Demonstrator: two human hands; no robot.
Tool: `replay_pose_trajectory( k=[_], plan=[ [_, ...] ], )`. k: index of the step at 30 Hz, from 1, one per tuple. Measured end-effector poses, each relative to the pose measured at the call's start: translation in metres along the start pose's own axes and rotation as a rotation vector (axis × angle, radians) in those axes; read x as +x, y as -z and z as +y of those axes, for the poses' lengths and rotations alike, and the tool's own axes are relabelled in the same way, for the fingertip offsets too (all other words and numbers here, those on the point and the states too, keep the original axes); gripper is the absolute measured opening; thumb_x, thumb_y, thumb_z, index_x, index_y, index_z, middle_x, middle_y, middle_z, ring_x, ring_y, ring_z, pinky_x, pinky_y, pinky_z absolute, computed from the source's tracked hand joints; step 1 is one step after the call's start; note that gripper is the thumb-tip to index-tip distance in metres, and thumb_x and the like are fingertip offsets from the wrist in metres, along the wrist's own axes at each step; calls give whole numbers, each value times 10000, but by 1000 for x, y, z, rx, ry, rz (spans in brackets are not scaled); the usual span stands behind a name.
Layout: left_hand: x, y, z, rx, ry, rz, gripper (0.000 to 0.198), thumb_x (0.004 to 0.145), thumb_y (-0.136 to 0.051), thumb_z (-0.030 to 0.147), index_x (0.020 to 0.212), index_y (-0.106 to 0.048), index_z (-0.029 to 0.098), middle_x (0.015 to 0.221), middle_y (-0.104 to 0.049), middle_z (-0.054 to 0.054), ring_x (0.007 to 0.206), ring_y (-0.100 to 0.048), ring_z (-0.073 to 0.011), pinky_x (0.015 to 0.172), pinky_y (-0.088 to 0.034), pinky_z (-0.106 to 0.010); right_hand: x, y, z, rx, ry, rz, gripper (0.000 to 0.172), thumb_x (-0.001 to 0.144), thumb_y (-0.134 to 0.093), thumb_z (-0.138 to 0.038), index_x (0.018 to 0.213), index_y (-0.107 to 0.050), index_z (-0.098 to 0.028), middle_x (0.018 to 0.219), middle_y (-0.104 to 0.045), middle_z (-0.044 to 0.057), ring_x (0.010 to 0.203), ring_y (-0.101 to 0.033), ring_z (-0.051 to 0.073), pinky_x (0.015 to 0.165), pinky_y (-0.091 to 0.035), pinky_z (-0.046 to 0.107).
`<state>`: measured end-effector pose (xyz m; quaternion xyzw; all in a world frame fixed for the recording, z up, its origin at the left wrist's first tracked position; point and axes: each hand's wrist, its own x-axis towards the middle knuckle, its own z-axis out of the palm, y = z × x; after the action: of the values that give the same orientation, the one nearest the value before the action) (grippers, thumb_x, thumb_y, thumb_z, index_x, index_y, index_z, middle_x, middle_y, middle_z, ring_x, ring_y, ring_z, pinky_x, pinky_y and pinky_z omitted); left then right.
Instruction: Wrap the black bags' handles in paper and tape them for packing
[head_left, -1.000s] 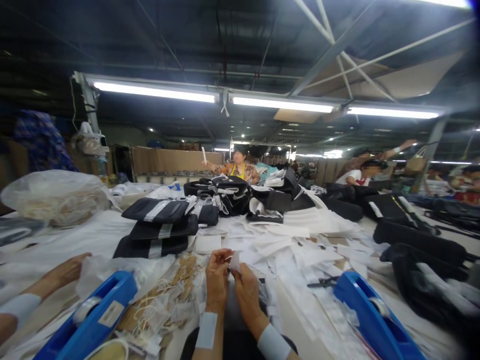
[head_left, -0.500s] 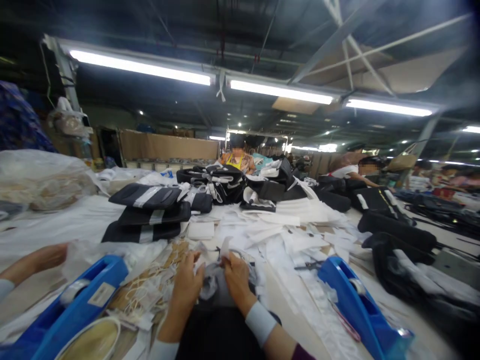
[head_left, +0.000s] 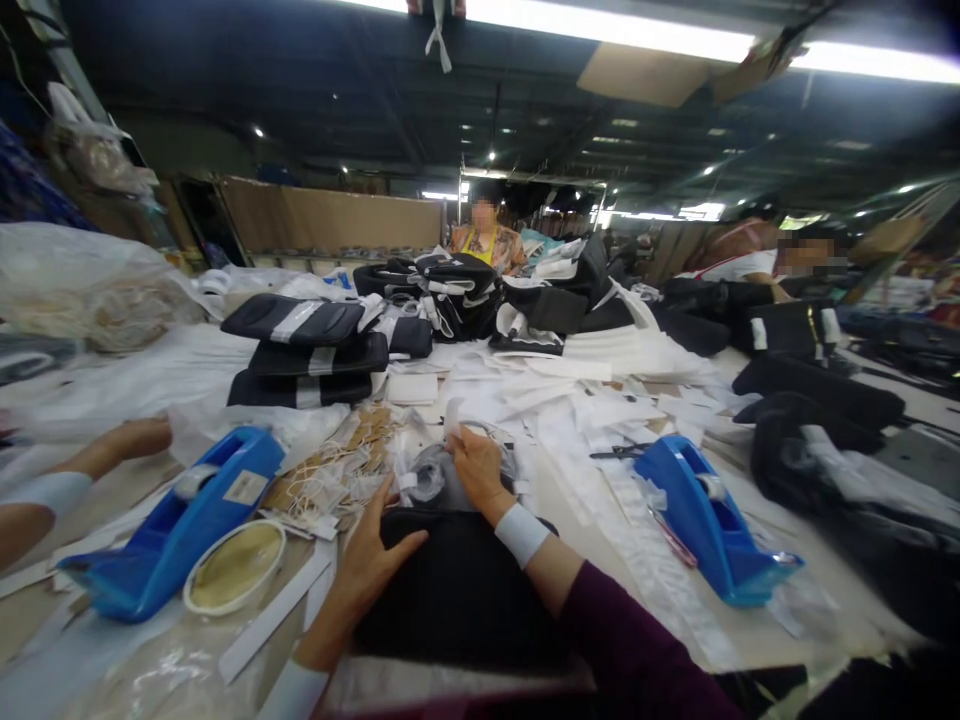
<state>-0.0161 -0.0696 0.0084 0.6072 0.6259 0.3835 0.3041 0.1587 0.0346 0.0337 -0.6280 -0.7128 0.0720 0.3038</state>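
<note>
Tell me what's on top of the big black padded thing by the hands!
The left hand lies on the black padded piece. A grey bundle under the right hand sits at its far edge. What lies beneath it is hidden.

The padded panel [head_left: 457, 590] lies at the near edge of the table [head_left: 840, 610], with the left hand [head_left: 367, 570] on its left side. Just beyond the panel, the right hand [head_left: 480, 470] is on a crumpled plastic bag [head_left: 431, 478]. Left of the panel sit a bundle of string-looped tags [head_left: 330, 475], a round dish [head_left: 235, 567] and a tape dispenser [head_left: 176, 530]. To its right stands a second tape dispenser [head_left: 712, 520], with scissors [head_left: 619, 453] lying beyond it. Loose paper strips [head_left: 517, 385] are spread behind the panel. Further back lie stacked panels [head_left: 300, 350] and heaped bags [head_left: 450, 290].
</note>
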Motion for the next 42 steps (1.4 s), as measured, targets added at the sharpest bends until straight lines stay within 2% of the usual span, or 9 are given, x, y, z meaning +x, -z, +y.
replay_pose_trajectory(
  k=[8,13,17,20,23,27,33,37,42],
  plan=[
    [-15,-47,1,7,-86,213,748,783,-635,487,1399,-350,171,1326,-502,-153,1219,-517,-302,1051,-421,-511,12,6,16,4,163,-70,203,945,-517,-324,898,-673,-202,827,-711,42,757,-627,172,632,-311,259],
    [-22,-57,26,485,-338,422,702,813,-653,421,1390,-395,116,1390,-406,-228,1297,-389,-400,1043,-372,-608,14,9,25,16,214,-92,216,945,-517,-327,892,-676,-191,827,-710,53,752,-620,176,638,-315,262],
    [-13,-63,55,806,-611,167,340,866,-541,127,1200,-606,109,1288,-558,-165,1227,-488,-326,1043,-421,-474,14,5,28,60,229,-80,203,942,-525,-311,884,-674,-186,808,-704,43,722,-601,159,642,-321,255],
    [3,-77,63,905,-674,58,276,906,-494,157,1112,-653,64,1206,-625,-178,1180,-542,-312,1033,-436,-442,15,4,30,111,241,-51,190,928,-546,-287,823,-664,-181,737,-681,21,660,-572,143,631,-329,249],
    [16,-88,62,941,-708,57,369,945,-459,257,1207,-604,42,1262,-600,-202,1253,-492,-331,1092,-355,-498,16,3,33,166,274,-13,191,907,-578,-265,752,-642,-173,713,-651,10,642,-549,138,621,-350,245],
    [22,-88,59,902,-707,18,381,955,-442,335,1217,-611,116,1270,-608,-158,1234,-505,-318,1111,-298,-536,10,4,32,248,389,13,177,903,-559,-198,752,-648,-176,871,-644,23,782,-574,136,713,-417,227],
    [22,-89,45,946,-792,15,329,938,-464,240,1215,-618,153,1196,-653,-125,1206,-528,-307,1134,-254,-544,-22,18,34,327,546,101,208,858,-523,-83,842,-705,-183,872,-608,50,874,-543,170,775,-451,261],
    [24,-93,36,893,-791,85,327,935,-466,248,1209,-620,155,1266,-621,-119,1278,-478,-297,1136,-275,-518,-45,33,44,252,636,145,258,859,-507,-49,931,-710,-191,850,-616,49,829,-531,170,737,-442,268],
    [21,-89,44,885,-764,28,307,918,-491,238,1158,-653,137,1252,-625,-149,1338,-419,-328,1115,-308,-516,-57,41,54,127,696,162,225,877,-529,-72,979,-694,-187,877,-634,54,814,-525,176,727,-428,288]
  ],
)
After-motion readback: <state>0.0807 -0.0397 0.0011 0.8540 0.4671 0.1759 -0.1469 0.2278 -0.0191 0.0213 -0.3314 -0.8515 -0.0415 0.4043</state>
